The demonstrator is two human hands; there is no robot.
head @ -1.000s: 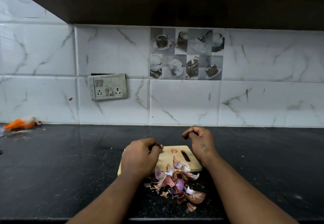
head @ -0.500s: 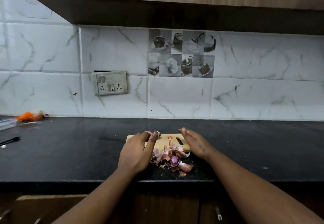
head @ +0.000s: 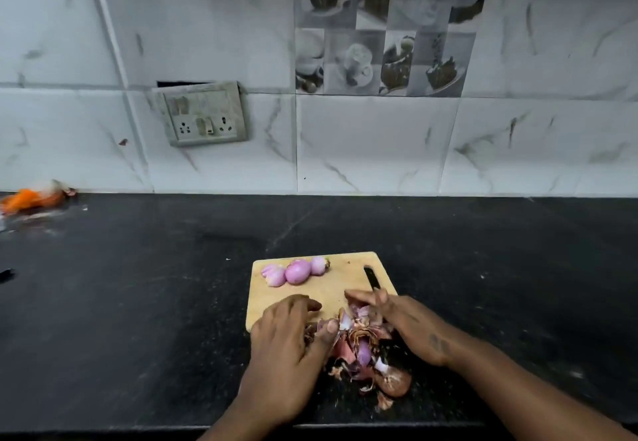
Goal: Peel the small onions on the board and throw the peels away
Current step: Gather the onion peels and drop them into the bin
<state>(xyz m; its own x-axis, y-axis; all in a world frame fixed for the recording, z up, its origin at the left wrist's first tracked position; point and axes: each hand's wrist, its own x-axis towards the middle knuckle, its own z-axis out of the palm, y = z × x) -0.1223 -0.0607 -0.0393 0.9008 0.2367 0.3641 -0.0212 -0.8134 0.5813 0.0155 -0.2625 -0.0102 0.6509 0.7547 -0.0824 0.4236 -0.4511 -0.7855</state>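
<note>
The left hand (head: 286, 333) and right hand (head: 411, 326) have closed in on the peels (head: 362, 347) at the board's (head: 345, 268) near edge, fingers loosely spread and pushing from both sides, while the peeled onions (head: 295, 271) sit at its back, and thin bits may slip out onto the bench (head: 138, 302).

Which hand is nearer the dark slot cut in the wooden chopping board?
Right. The right hand has fingertips just short of the dark slot; the left hand rests beyond the purple onion peel pile, at the near left corner of the wooden chopping board.
</note>
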